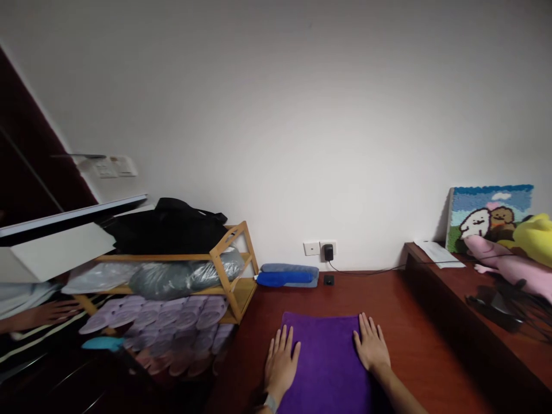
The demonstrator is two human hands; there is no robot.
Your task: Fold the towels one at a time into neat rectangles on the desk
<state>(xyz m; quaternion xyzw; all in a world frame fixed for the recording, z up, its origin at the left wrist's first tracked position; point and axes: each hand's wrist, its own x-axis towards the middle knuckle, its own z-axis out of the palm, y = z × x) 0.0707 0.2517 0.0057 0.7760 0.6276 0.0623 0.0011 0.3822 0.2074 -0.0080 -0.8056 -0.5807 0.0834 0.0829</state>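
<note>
Both hands (281, 359) (372, 345) at purple cloth (325, 362) edges, w/ desk (420, 339) room R

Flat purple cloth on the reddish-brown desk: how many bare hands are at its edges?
2: the left hand is at the left edge of the purple cloth, the right hand at its right edge. No part of another hand shows at the cloth.
</note>
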